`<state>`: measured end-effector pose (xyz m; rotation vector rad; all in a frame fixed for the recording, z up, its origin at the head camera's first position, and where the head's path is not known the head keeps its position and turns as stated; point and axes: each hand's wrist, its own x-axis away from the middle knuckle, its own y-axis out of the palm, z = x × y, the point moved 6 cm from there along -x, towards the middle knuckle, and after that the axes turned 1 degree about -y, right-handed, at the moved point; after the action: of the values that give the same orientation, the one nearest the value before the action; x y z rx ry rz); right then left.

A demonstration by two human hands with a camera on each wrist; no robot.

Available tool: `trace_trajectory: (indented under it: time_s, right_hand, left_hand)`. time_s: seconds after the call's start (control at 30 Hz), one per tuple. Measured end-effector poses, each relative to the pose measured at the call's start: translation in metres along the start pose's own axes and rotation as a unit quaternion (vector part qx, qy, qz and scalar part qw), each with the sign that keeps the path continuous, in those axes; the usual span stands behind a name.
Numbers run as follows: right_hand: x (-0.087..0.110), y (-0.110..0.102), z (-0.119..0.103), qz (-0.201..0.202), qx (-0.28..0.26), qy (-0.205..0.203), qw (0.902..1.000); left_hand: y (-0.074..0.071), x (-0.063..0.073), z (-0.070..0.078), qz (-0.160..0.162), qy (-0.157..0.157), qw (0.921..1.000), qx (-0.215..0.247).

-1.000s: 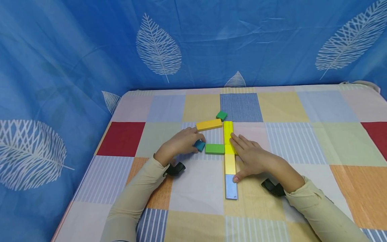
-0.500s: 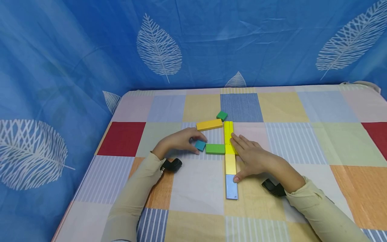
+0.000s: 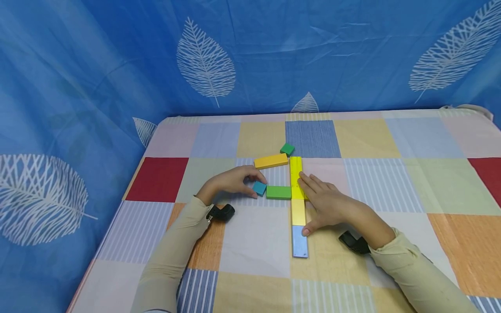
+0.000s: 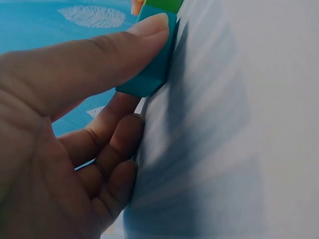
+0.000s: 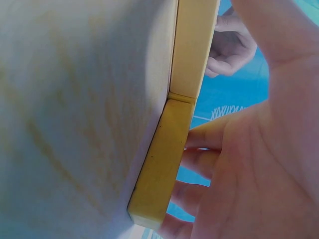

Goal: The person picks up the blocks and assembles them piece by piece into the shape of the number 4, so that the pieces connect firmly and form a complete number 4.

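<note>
My left hand [image 3: 235,179] pinches a small teal block [image 3: 259,188] between thumb and index finger. In the left wrist view, the thumb lies along the face of the teal block [image 4: 149,69]. That block sits at the left end of a green block [image 3: 278,192], which meets a column of blocks. The column runs from a bright yellow block [image 3: 295,167] through a pale yellow block [image 3: 298,212] to a light blue block [image 3: 299,243]. My right hand [image 3: 322,200] lies along the column's right side, fingers straight, thumb at the blue block. In the right wrist view, fingers are beside a yellow block [image 5: 162,159].
Beyond the left hand lies an orange-yellow block [image 3: 271,161], with a small green block [image 3: 287,149] at its far end. A patchwork cloth [image 3: 250,243] covers the table. A blue curtain [image 3: 266,52] with white leaves hangs behind and to the left.
The left hand has drawn back slightly left, its thumb and index finger spreading and then closing a little at the teal block, more of which shows. The right hand has stayed still.
</note>
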<state>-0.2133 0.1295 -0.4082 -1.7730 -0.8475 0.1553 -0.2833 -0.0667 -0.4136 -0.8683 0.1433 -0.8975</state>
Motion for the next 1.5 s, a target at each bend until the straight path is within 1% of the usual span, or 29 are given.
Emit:
trace_trajectory:
  time_s: [0.4,0.53,0.6,0.7,0.77,0.87,0.93,1.0,1.1,1.2,1.4,1.5]
  right_hand:
    - [-0.001,0.000,-0.001,0.003,0.002,0.001,1.0000]
    - [-0.001,0.001,-0.001,0.003,0.002,0.001,1.0000]
    - [0.000,0.001,0.000,0.003,0.002,0.001,1.0000]
    - [0.001,0.002,0.000,0.003,0.002,0.001,1.0000]
    - [0.001,0.002,0.000,0.002,0.002,0.001,1.0000]
    - [0.001,0.002,0.000,0.003,0.003,-0.001,1.0000]
    - [0.001,0.002,-0.001,0.004,0.003,-0.003,1.0000]
    - [0.001,0.002,-0.001,0.006,0.004,-0.004,1.0000]
    - [0.001,0.002,-0.001,0.008,0.005,-0.007,0.9999]
    - [0.001,0.003,-0.001,0.008,0.006,-0.008,0.9999]
    - [0.001,0.003,-0.001,0.009,0.008,-0.007,0.9999]
    - [0.001,0.003,-0.001,0.009,0.008,-0.008,0.9999]
  left_hand:
    - [0.000,0.000,0.002,-0.006,0.001,1.0000,0.000]
    - [-0.001,0.001,0.000,-0.006,-0.010,0.9997,0.021]
    - [-0.002,0.000,0.000,0.003,-0.008,0.9995,0.032]
    - [-0.007,-0.001,-0.001,0.036,-0.003,0.9988,0.034]
    - [-0.010,-0.001,-0.001,0.070,-0.005,0.9973,0.022]
    - [-0.016,-0.001,-0.002,0.120,-0.015,0.9927,0.000]
    - [-0.019,-0.001,-0.003,0.138,-0.024,0.9899,-0.020]
    - [-0.019,-0.002,-0.005,0.138,-0.035,0.9884,-0.053]
    - [-0.017,-0.002,-0.007,0.120,-0.058,0.9855,-0.105]
    - [-0.016,-0.002,-0.006,0.111,-0.069,0.9805,-0.146]
    - [-0.016,0.000,0.000,0.120,-0.083,0.9716,-0.186]
    - [-0.015,0.000,0.003,0.113,-0.084,0.9709,-0.193]
